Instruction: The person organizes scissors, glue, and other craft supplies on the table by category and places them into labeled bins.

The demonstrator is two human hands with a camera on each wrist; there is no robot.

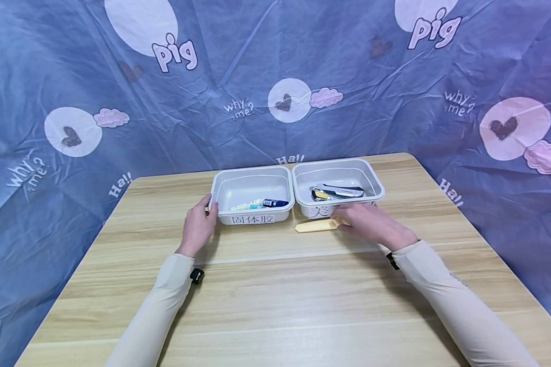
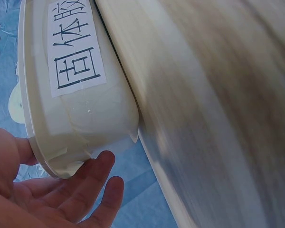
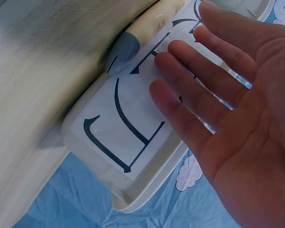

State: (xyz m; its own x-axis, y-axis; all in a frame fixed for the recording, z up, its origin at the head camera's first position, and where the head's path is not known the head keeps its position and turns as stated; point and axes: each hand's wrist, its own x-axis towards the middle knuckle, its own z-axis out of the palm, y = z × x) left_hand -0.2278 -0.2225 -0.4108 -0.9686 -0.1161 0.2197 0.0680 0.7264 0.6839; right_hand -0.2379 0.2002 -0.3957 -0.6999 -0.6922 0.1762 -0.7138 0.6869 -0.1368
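Observation:
Two white bins stand side by side on a wooden table (image 1: 275, 306). The left bin (image 1: 257, 168), labelled on its front, holds glue sticks (image 1: 263, 204). My left hand (image 1: 201, 220) rests against this bin's (image 2: 85, 118) near left corner, the thumb by the rim and the fingers (image 2: 80, 190) straight beneath the corner. The right bin (image 1: 337, 161) holds utility knives (image 1: 337, 192). A yellow utility knife (image 1: 314, 226) lies on the table in front of it. My right hand (image 1: 367, 221) hovers over the knife's right end, fingers (image 3: 194, 95) straight before the bin's label (image 3: 118, 123).
A blue printed cloth (image 1: 73, 102) hangs behind and around the table. The table's right edge (image 1: 486, 244) runs close past my right sleeve. Both arms wear pale sleeves.

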